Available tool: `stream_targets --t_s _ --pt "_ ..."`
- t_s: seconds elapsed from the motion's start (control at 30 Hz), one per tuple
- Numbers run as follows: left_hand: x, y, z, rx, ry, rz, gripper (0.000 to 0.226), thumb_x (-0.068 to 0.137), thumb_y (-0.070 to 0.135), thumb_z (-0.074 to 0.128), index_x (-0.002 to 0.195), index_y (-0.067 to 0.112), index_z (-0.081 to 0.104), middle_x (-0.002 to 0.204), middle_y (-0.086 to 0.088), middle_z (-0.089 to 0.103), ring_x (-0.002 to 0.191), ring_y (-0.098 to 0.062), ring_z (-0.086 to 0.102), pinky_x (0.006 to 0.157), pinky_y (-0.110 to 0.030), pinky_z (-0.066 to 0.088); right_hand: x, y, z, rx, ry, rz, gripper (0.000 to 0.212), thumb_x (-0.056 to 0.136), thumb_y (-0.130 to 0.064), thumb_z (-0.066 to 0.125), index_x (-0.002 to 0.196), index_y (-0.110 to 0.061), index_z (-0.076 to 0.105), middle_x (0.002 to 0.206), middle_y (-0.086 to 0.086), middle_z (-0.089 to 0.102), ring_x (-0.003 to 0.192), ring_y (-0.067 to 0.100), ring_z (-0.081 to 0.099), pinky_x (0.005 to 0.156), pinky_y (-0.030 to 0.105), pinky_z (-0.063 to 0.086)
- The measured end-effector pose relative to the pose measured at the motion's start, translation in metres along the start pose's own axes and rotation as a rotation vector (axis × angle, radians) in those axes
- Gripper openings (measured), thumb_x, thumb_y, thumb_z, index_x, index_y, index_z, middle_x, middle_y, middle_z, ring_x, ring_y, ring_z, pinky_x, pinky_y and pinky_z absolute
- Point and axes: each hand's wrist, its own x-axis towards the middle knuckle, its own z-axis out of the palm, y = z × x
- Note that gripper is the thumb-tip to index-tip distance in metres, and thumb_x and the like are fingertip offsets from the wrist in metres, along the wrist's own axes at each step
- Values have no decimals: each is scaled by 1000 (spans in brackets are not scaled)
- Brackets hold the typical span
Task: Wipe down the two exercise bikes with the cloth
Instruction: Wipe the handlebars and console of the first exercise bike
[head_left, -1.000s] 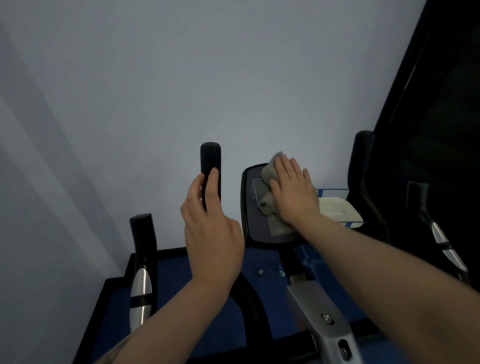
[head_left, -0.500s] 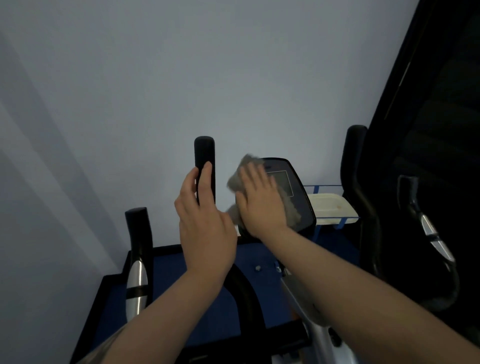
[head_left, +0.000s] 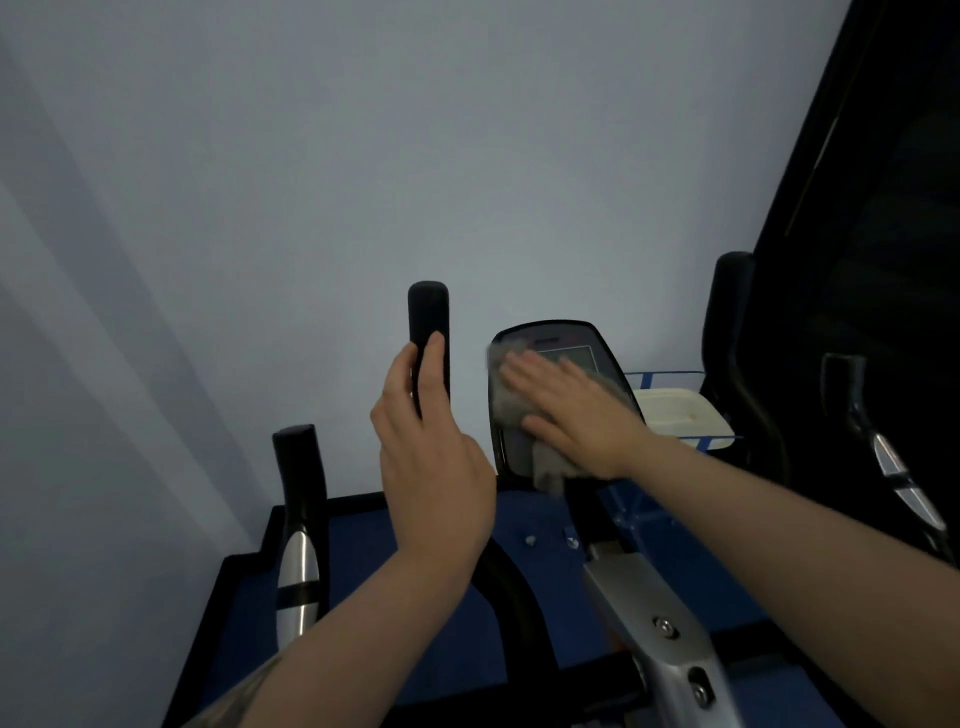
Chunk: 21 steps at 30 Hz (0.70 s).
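Observation:
An exercise bike stands before me, its black console tilted up at centre. My right hand lies flat on the console face and presses a grey cloth against it; cloth edges stick out to the left and below the palm. My left hand is raised with fingers straight, next to the black upright handlebar grip; whether it touches the grip is unclear. The bike's silver stem runs down to the lower right.
A second black-and-chrome handle stands at the left. More black handles are at the right by a dark machine. A white tray sits behind the console. Blue floor mat below, pale wall ahead.
My right hand has slid the cloth across the console, from its left edge back onto the screen face. The console has turned to face me. My left hand stayed beside the grip.

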Motion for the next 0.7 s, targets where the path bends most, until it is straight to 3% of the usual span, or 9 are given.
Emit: stream_targets --t_s 0.1,0.17,0.2,0.3,0.37,0.5,0.53,0.57,0.7 --pt "0 1 -1 3 4 -4 86 79 -17 47 153 21 22 152 -4 25 125 -26 38 77 -40 54 28 4 -5 -1 138 451 59 104 -41 28 156 -19 10 163 -1 5 150 14 1 121 41 3" --pt "-1 0 -1 -3 7 0 87 79 -17 47 152 21 23 152 -3 25 125 -26 38 78 -40 54 38 -30 5 -10 223 577 63 102 -43 27 155 -13 12 163 4 6 150 19 2 121 40 3" --pt "0 0 -1 -6 7 0 87 78 -17 47 152 21 23 152 -3 25 125 -26 37 79 -40 53 32 -43 14 -22 221 512 64 101 -43 28 155 -11 14 163 6 7 150 20 3 121 41 5" --pt "0 0 -1 -4 13 -2 87 78 -17 48 152 21 24 152 -3 25 126 -26 37 81 -40 53 -9 -37 18 -5 103 86 61 100 -42 28 155 -16 19 162 -1 9 150 14 3 122 36 3" --pt "0 0 0 -1 14 5 86 78 -17 48 152 21 24 152 -4 26 125 -27 38 79 -40 53 -9 -16 8 -1 71 67 57 102 -39 31 155 -19 18 162 -4 9 149 11 3 122 35 1" --pt "0 0 -1 -9 9 -1 86 78 -17 47 152 21 24 151 -4 27 124 -26 39 78 -39 54 36 -37 8 -4 248 643 58 102 -36 28 155 -18 14 163 1 7 150 16 4 121 40 3" --pt "0 0 -1 -13 8 1 86 78 -17 47 152 21 24 152 -3 26 125 -26 38 78 -39 54 40 -51 13 0 269 685 58 102 -37 27 156 -17 13 163 2 7 150 17 4 121 42 4" --pt "0 0 -1 -17 8 1 86 78 -17 47 152 22 24 152 -3 26 125 -25 37 78 -39 54 37 -60 18 3 270 619 58 102 -37 27 156 -17 14 163 2 7 150 18 4 121 43 6" --pt "0 1 -2 -13 10 -11 86 79 -16 47 152 23 23 152 -2 26 124 -24 37 78 -40 54 -19 -35 14 19 53 -21 59 101 -40 32 155 -24 15 162 -6 8 150 10 1 122 35 -1"
